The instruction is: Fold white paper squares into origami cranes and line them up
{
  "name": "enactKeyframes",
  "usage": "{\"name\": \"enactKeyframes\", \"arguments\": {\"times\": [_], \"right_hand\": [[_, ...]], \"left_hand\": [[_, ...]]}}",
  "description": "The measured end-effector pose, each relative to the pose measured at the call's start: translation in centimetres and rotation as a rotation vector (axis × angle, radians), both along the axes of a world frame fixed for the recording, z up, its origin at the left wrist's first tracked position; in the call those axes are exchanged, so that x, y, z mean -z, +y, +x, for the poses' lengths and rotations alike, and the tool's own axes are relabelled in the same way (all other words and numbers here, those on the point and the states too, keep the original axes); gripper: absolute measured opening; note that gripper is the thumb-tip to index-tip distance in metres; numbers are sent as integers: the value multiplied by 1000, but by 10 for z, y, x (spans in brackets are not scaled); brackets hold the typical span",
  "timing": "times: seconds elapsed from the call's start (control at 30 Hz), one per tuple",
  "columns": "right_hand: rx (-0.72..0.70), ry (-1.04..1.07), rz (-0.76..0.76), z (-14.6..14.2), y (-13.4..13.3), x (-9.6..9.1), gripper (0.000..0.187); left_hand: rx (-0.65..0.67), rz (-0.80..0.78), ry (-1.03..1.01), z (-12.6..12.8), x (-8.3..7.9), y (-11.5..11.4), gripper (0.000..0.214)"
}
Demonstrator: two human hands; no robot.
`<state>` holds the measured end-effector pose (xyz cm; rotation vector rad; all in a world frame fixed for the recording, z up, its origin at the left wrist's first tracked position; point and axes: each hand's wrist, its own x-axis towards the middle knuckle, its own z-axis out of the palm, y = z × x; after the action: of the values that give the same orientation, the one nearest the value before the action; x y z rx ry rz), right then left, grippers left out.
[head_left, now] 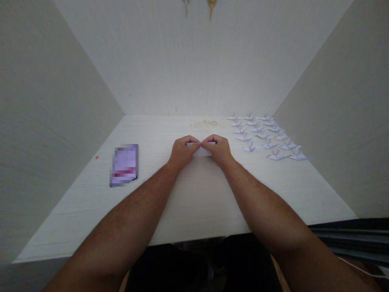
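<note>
A small sheet of white paper is held between my two hands above the middle of the table. My left hand pinches its left part, thumb toward the centre and fingers curled behind. On the other side my right hand grips the paper in the same way. Both thumb tips meet near the paper's upper middle. How the paper is folded is mostly covered by the fingers. Right of my hands, several folded white paper cranes stand in rows on the table.
A flat rectangular object, blurred out in purple and red, lies on the left of the white table. Panels rise at the back and both sides. A small orange speck lies near the left edge. Two pointed items show at the top.
</note>
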<state>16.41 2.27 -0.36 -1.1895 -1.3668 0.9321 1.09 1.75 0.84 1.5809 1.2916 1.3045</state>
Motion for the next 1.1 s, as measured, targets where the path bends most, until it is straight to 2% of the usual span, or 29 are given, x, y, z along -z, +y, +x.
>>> {"name": "enactKeyframes", "arguments": {"times": [0.17, 0.43, 0.67, 0.83, 1.0, 1.1], "right_hand": [[49, -40, 0, -1, 0, 0, 23], [131, 128, -92, -1, 4, 2, 22], [119, 308, -86, 0, 7, 5, 24], [42, 132, -51, -1, 4, 4, 23], [-52, 116, -14, -1, 2, 3, 22], [-28, 103, -4, -1, 2, 4, 23]], "left_hand": [[-77, -10, -3, 2, 2, 2, 11], [-167, -38, -64, -1, 2, 4, 9], [-36, -91, -105, 1, 3, 3, 11], [77, -59, -2, -1, 1, 1, 21], [70, -87, -35, -1, 0, 1, 29], [63, -82, -26, 0, 1, 1, 29]]}}
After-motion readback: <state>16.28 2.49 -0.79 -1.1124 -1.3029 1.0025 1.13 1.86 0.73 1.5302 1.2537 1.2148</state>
